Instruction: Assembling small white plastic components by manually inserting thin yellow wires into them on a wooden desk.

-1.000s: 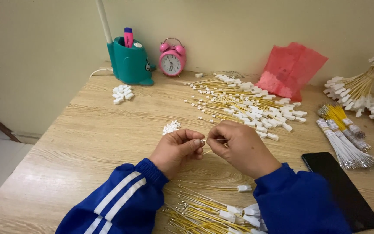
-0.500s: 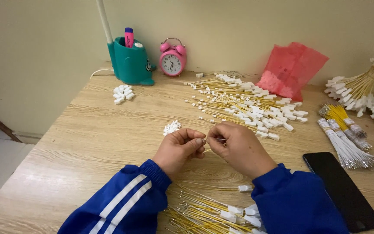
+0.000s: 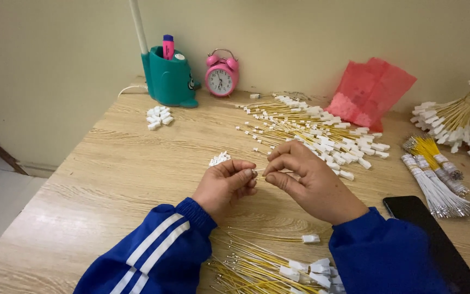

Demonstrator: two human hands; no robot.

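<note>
Your left hand (image 3: 225, 188) and right hand (image 3: 307, 182) pinch a thin yellow wire (image 3: 260, 171) between fingertips, table centre | light, limp, slips easily: grip near its tip | loose wires (image 3: 311, 125) at 1 o'clock | small white connectors (image 3: 220, 158) at 11 o'clock

One pink alarm clock (image 3: 222, 75), one black phone (image 3: 433, 239), two hands.

thin yellow wire (image 3: 259, 171) pinched level between both hands' fingers (image 3: 246, 173), above table.

Both hands, left hand (image 3: 225, 186) and right hand (image 3: 307, 185), pinch a thin yellow wire (image 3: 260, 171) above the wooden table (image 3: 110, 174).
</note>
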